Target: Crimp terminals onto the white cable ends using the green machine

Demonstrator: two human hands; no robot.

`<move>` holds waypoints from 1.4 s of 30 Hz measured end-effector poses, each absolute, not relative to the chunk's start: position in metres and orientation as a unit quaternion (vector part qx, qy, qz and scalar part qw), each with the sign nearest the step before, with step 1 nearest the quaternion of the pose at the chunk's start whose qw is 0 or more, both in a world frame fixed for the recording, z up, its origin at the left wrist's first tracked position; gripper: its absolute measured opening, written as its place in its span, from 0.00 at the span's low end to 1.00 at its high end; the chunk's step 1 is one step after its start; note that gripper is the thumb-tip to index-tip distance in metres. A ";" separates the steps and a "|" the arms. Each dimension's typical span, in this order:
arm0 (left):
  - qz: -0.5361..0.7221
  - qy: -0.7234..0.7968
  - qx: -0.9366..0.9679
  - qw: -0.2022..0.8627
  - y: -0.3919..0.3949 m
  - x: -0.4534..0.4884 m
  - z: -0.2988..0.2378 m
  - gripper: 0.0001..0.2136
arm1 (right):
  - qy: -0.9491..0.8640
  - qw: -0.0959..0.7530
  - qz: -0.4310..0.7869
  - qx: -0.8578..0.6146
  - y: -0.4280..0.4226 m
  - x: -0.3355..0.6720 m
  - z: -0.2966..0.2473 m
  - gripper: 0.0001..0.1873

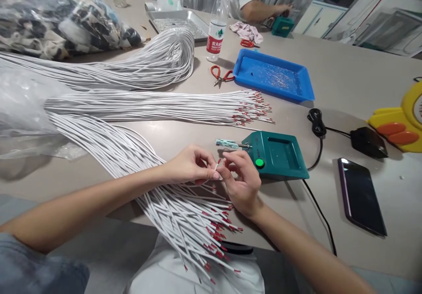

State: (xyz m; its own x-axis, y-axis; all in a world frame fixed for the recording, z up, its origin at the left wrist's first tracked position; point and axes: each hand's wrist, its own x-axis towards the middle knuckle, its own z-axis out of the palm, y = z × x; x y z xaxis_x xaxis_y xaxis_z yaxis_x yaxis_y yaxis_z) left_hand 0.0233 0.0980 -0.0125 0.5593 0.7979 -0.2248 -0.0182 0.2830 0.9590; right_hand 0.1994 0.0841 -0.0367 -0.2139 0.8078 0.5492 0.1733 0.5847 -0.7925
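Between my two hands is the end of one white cable (216, 165) with a red tip. My left hand (191, 165) pinches it between thumb and forefinger. From the other side, my right hand (242, 179) has thumb and fingertips at the same cable end, its fingers curled. Just beyond my right hand stands a green machine (280, 153) with a lit green button and a metal tool head on its left. Under my left forearm a bundle of white cables (178, 210) with red ends hangs over the table's front edge.
Farther back lie a second cable bundle (158, 105), a looped cable coil (165, 56), red-handled snips (220, 76), a blue tray (273, 74) and a water bottle (216, 30). To the right are a phone (361, 197) and a black adapter (367, 142). A co-worker's arm (262, 10) shows behind.
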 end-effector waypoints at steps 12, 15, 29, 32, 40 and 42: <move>0.279 0.401 0.523 0.698 0.096 0.026 -0.002 0.11 | -0.745 0.500 0.249 -0.366 0.086 0.200 -0.030 0.12; 0.282 0.407 0.522 0.694 0.096 0.026 -0.003 0.10 | -0.743 0.498 0.238 -0.378 0.086 0.199 -0.029 0.10; 0.291 0.403 0.525 0.691 0.097 0.026 -0.007 0.12 | -0.716 0.506 0.313 -0.364 0.085 0.200 -0.027 0.05; 0.295 0.407 0.522 0.689 0.097 0.026 -0.006 0.13 | -0.666 0.492 0.413 -0.379 0.080 0.199 -0.025 0.10; 0.287 0.419 0.542 0.670 0.095 0.028 -0.002 0.10 | -0.598 0.493 0.489 -0.401 0.071 0.195 -0.018 0.20; 0.285 0.421 0.544 0.668 0.094 0.029 -0.002 0.10 | -0.587 0.503 0.480 -0.415 0.070 0.194 -0.019 0.20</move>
State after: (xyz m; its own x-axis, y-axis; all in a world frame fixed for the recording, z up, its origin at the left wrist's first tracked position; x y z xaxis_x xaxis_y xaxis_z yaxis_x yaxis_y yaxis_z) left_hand 0.0290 0.0944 -0.0017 0.4829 0.8385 -0.2524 0.0777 0.2460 0.9661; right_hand 0.1937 0.0696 -0.0190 -0.1497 0.9699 0.1919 0.0055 0.1949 -0.9808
